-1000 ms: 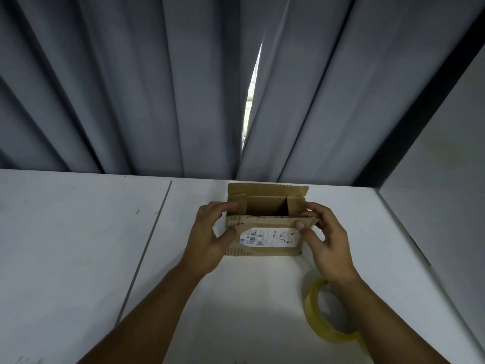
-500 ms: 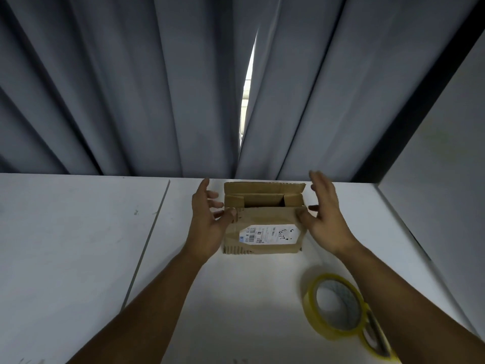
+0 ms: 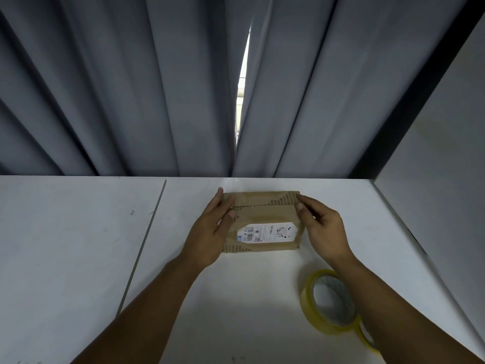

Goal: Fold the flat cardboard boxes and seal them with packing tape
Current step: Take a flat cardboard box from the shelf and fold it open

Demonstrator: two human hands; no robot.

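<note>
flaps down: left hand (image 3: 210, 232) presses the box (image 3: 265, 214) with straight fingers, right hand (image 3: 325, 229) pinches its corner. tape (image 3: 307, 300) likely next.

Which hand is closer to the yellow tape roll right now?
The right hand, holding the cardboard box at its right end; the packing tape roll lies close beside that forearm. The left hand is across the box, at its left end.

Cardboard box (image 3: 265, 214) top now closed.
</note>
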